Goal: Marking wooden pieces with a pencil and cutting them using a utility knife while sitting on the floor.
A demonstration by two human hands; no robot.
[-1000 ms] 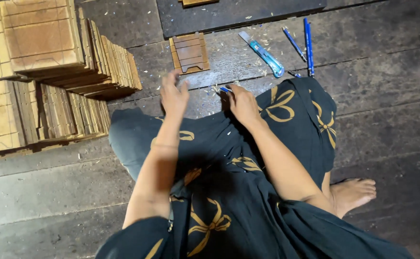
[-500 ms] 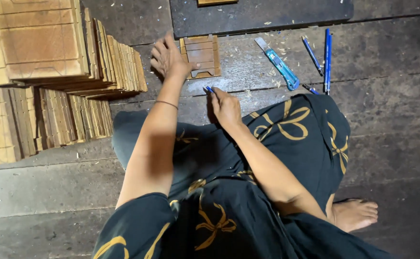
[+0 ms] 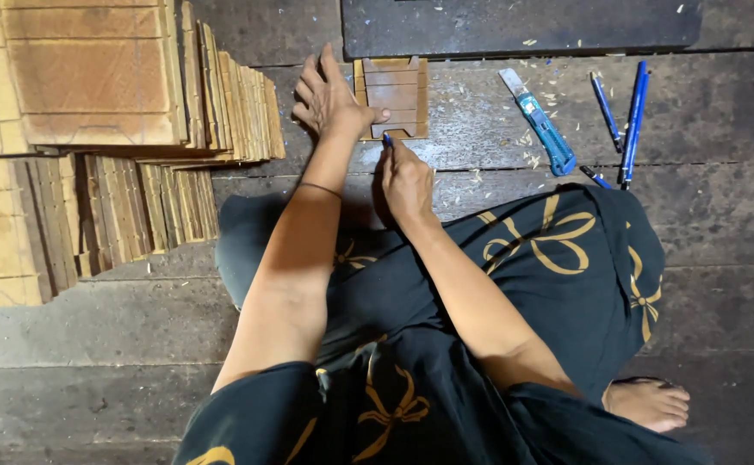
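Both hands work at one small wooden panel (image 3: 391,96) lying flat on the plank floor (image 3: 480,155), straight ahead of the seated person's knees.

Left hand (image 3: 329,95): fingers spread, palm down on the floor against the panel's left edge, with the thumb laid across the panel's lower left corner. It grips nothing; it pins the panel in place.

Right hand (image 3: 404,176): fingers closed in a pinch around a blue pen (image 3: 386,138). Only the pen's tip end shows above the knuckles, and it meets the panel's near edge at a small notch.

Key relation: the panel lies directly beyond the right hand and immediately right of the left hand. Its long axis runs away from the person; its grooves run crosswise. The left hand is in fuller contact; the right reaches it only through the pen.

Further right of the right hand, well apart, a blue knife (image 3: 539,122) and several pens (image 3: 631,120) lie on the floor. Stacks of similar panels (image 3: 110,129) stand to the left of the left hand.
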